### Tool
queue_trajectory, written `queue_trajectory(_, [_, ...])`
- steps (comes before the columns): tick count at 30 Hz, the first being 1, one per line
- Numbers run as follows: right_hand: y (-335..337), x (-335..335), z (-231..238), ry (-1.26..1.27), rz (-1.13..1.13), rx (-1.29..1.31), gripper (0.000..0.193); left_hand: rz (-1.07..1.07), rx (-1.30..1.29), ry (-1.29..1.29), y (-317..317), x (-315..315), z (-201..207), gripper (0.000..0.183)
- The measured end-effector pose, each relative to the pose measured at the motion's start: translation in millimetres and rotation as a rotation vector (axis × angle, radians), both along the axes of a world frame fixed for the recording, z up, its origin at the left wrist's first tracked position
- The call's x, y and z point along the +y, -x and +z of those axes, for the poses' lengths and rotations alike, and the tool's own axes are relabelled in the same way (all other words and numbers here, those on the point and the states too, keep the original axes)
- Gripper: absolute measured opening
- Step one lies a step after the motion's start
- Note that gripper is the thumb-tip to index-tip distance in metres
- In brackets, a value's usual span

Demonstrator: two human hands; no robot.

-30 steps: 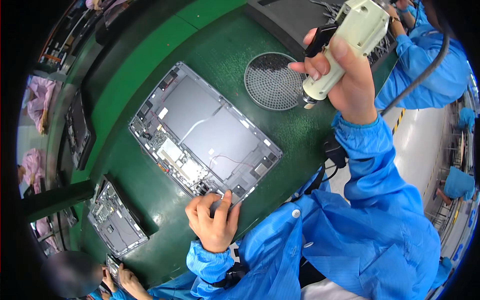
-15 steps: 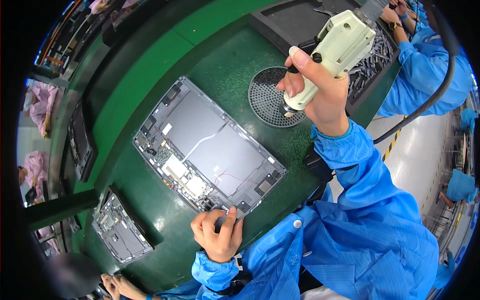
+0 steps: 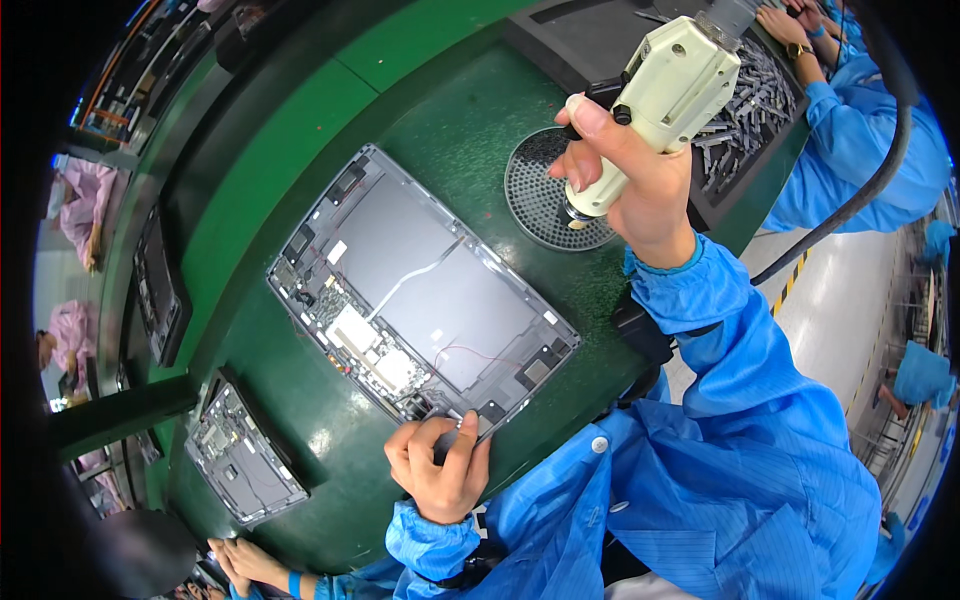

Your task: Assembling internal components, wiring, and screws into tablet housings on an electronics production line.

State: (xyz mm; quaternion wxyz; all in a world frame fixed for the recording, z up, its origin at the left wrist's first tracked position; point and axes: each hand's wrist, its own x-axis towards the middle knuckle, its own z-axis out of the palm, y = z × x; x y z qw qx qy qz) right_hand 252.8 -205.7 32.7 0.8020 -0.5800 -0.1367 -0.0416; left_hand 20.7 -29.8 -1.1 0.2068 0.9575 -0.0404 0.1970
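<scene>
My right hand (image 3: 648, 190) is wrapped round a cream electric screwdriver (image 3: 680, 85), thumb along its side. The driver's tip points down over a round, perforated screw tray (image 3: 535, 205), its far part dark with small screws. I cannot tell whether the tip touches the tray or carries a screw. My left hand (image 3: 438, 470) grips the near edge of an opened grey laptop chassis (image 3: 430, 280) close to its corner, fingers curled. Inside the chassis a circuit board, a pale flat cable and thin wires show; the spot under my left fingers is hidden.
A second opened chassis (image 3: 240, 455) lies at the lower left, beside a co-worker's hands (image 3: 245, 562). Behind the screw tray, a dark tray (image 3: 560, 35) holds many small metal parts. A thick cable (image 3: 880, 180) curves down on the right. Another co-worker's sleeve (image 3: 850, 150) is at the far right.
The view has shifted slightly. Both my hands keep their grips, with the screwdriver still over the round tray. The co-worker's hands at the lower left have moved a little.
</scene>
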Motion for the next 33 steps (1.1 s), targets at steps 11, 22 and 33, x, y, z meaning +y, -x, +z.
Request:
queue_trajectory(11, [5,7,6,0.049,0.005,-0.072,0.014,-0.024,-0.024,0.012,-3,1,-1,0.043])
queue_trajectory(22, [81,6,38,-0.090,0.389,-0.166,0.037,-0.023,-0.148,0.065,-2,7,-8,0.036])
queue_trajectory(33, [123,47,21,-0.048,0.573,0.133,0.032,-0.046,-0.207,0.065,0,13,-15,0.029])
